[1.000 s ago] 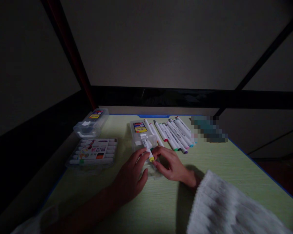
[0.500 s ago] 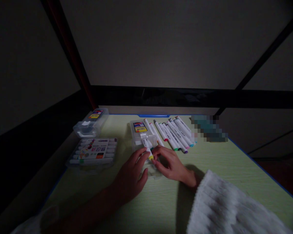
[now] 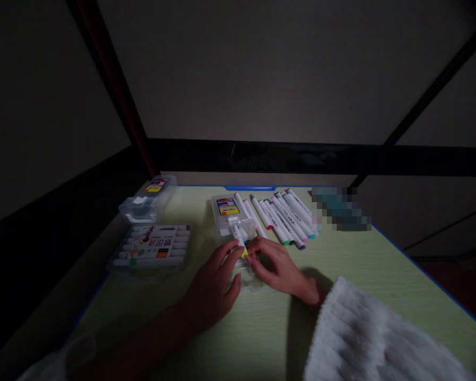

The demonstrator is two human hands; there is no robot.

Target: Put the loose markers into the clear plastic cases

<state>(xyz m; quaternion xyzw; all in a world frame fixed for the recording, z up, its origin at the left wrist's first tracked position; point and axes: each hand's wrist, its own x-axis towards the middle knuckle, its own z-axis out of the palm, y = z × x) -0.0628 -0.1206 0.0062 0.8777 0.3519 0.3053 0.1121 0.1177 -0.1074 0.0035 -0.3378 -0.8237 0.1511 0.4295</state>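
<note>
A white marker with a yellow end (image 3: 239,242) lies at a slant in the clear plastic marker case (image 3: 244,220) in the middle of the table. My left hand (image 3: 212,280) presses its fingers against the marker from the left, thumb held apart. From the right, my right hand (image 3: 276,267) has its thumb and fingertips pinched at the yellow end. A dark green-ended marker (image 3: 246,242) shows beside it, partly hidden by my fingers. The case's labelled part (image 3: 227,206) faces up; my hands cover some of its near part.
Several loose white markers (image 3: 285,217) with coloured ends lie right of the case. To the left are a filled marker case (image 3: 154,247) and another clear case (image 3: 153,198) behind it. A blurred teal item (image 3: 339,209) lies at the table's (image 3: 341,254) far right.
The yellow-ended marker has shifted very slightly away from me, deeper into the case. Both hands stay in nearly the same place on it.
</note>
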